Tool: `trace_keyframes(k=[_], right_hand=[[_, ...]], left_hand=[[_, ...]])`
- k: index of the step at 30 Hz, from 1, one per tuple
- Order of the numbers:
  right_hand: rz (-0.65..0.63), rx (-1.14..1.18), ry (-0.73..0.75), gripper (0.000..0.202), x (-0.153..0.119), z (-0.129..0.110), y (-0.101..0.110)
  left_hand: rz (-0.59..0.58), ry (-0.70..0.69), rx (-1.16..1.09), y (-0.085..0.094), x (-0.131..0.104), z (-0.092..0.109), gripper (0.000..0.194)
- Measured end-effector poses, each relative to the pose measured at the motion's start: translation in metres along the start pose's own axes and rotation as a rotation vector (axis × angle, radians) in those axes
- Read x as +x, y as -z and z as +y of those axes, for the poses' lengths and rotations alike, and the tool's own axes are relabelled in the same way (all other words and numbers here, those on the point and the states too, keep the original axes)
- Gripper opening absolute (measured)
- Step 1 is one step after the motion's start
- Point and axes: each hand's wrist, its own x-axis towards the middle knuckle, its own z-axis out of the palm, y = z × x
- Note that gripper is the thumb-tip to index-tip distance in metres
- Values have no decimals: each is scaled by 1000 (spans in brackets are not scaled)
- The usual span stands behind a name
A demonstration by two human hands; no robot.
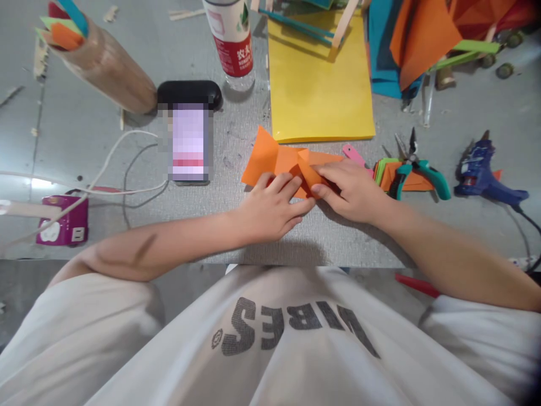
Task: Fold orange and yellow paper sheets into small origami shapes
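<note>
A piece of orange paper point(261, 160) lies on the table in front of me, creased, with a flap raised in its middle. My left hand point(270, 208) rests on its near edge, fingers apart and pressing down. From the right, my right hand point(350, 189) pinches the raised, curling flap between thumb and fingers. The two hands nearly meet at the fold, and part of the paper is hidden beneath them. Just beyond lies a stack of yellow paper point(321, 84). A pink-handled tool point(355, 155) shows partly behind my right hand.
Teal-handled pliers point(412, 163) lie on small coloured papers point(384, 172), with a blue glue gun point(486, 172) farther right. On the left are a phone point(188, 141), cables, a purple charger point(63, 220) and a tall tan container point(110, 67). A water bottle point(231, 45) stands behind.
</note>
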Motion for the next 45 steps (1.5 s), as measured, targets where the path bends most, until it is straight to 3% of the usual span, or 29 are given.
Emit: trace_keyframes(k=[9, 15, 21, 28, 34, 45], right_hand=[[-31, 18, -18, 34, 6, -9, 5], [-128, 96, -33, 33, -5, -19, 13], [-80, 98, -55, 35, -9, -20, 7], [-125, 77, -68, 58, -6, -23, 3], [-107, 42, -89, 64, -4, -27, 5], [-122, -39, -101, 51, -5, -30, 11]], left_hand=[[-64, 11, -49, 4, 5, -5, 61], [-95, -60, -64, 11, -7, 18, 58], [10, -15, 5, 1, -20, 36, 54], [128, 25, 106, -2, -25, 43, 46], [8, 48, 71, 7, -23, 42, 59], [-138, 89, 6, 20, -12, 31, 70]])
